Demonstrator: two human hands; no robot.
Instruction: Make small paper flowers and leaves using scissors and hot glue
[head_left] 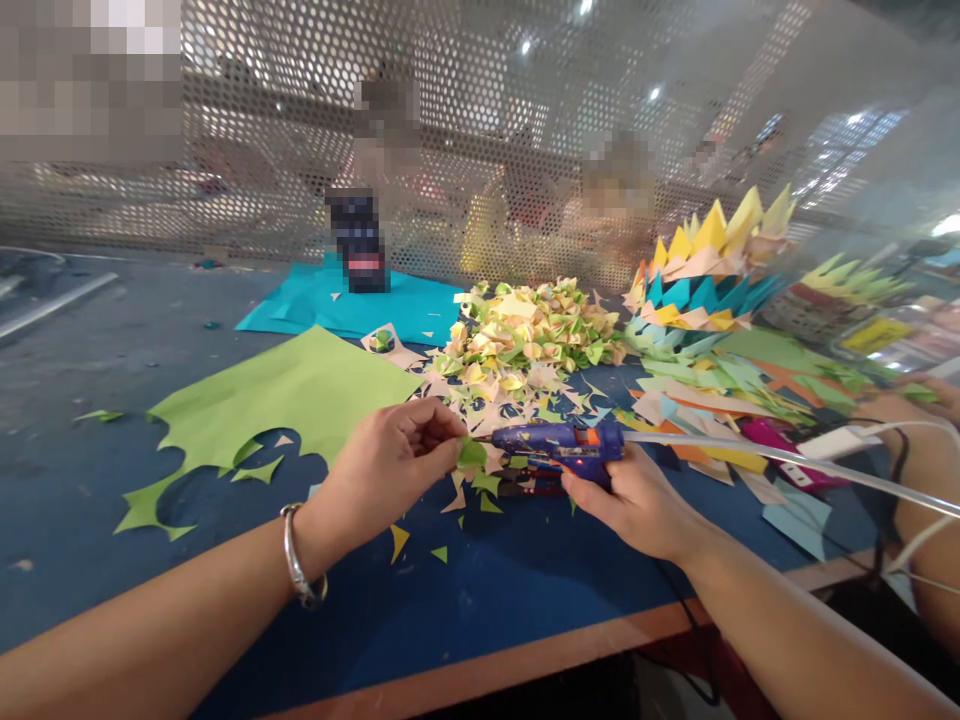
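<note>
My left hand (390, 455) pinches a small folded green paper piece (472, 453) above the blue table (465, 590). My right hand (637, 500) grips a blue glue gun (559, 442), whose nozzle points left and touches the green piece. A clear glue stick (787, 462) sticks out of the gun's back toward the right. Small paper scraps lie on the table under both hands. A silver bangle (300, 570) is on my left wrist.
A heap of small folded green, yellow and pink paper pieces (529, 340) lies behind the hands. A cut green sheet (285, 395) lies at left, a teal sheet (352, 305) behind it. Spiky paper constructions (705, 270) stand at right. Another person's arm (922, 450) rests at far right. A perforated metal screen (480, 130) rises behind.
</note>
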